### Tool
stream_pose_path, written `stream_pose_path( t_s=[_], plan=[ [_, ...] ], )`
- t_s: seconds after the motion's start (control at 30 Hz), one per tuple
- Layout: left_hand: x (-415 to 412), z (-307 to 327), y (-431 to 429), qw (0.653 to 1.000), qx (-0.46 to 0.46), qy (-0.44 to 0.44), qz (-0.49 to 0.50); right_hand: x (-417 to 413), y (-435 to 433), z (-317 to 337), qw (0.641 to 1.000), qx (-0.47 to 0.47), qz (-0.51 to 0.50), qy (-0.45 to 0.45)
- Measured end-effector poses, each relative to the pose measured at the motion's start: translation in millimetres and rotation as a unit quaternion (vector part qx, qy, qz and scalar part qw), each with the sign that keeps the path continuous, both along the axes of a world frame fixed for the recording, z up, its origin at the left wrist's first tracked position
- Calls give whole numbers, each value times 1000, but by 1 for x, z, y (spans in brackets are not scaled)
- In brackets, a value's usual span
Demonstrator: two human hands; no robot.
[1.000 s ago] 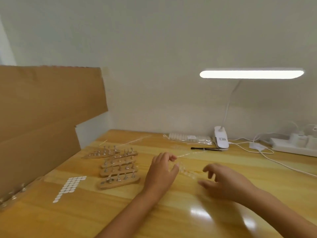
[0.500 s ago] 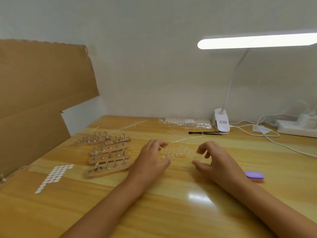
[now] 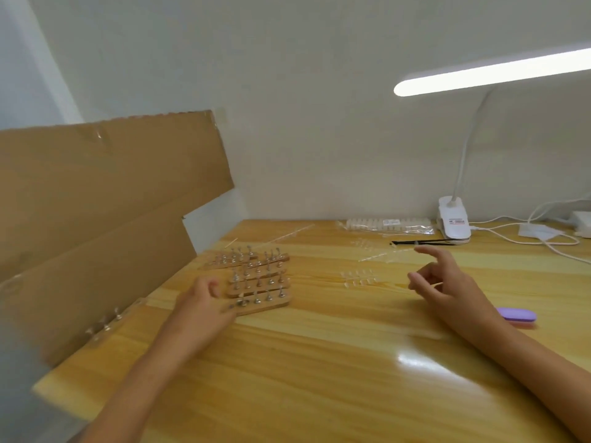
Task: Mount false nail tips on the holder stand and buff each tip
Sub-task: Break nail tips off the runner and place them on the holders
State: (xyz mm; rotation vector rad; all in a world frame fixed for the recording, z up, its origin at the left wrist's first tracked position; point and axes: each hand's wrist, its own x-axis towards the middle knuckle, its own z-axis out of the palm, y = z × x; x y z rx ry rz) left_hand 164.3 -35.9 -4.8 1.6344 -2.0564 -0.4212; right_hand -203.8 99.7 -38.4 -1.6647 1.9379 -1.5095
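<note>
The desk [image 3: 319, 362] is carrying wooden holder stands [image 3: 256, 276] in a cluster. The left hand [image 3: 204, 310] is curling its fingers against their near left end; I cannot tell whether it is gripping. Right of the stands, the right hand [image 3: 447, 289] is hovering half open, index finger outstretched, with nothing visible in it. A purple buffer [image 3: 518, 314] is lying farther right, and clear nail tips [image 3: 358, 278] just right of the stands.

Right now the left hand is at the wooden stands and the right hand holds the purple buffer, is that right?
Not quite. The head view shows the buffer lying on the table beside the right wrist, not in the right hand. The left hand is at the stands, as you said.
</note>
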Motion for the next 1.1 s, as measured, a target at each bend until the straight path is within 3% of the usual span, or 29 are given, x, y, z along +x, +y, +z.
stream_pose_path(
  t_s=[0.27, 0.4, 0.6, 0.7, 1.1],
  plan=[
    [-5, -22, -10, 997, -4, -40, -66, 5, 8, 9, 999, -27, 24, -17],
    [4, -18, -18, 993, 11, -70, -96, -12, 31, 13, 993, -50, 59, -89],
    [12, -23, -21, 995, -2, 1, -103, -50, 78, -9, 985, 22, 36, -165],
    [10, -24, -22, 995, -5, 26, -96, -61, 80, -14, 977, 14, 19, -210],
    [-10, -24, -25, 996, -49, 4, -74, -25, 82, 10, 972, -26, 2, -235]
  ],
)
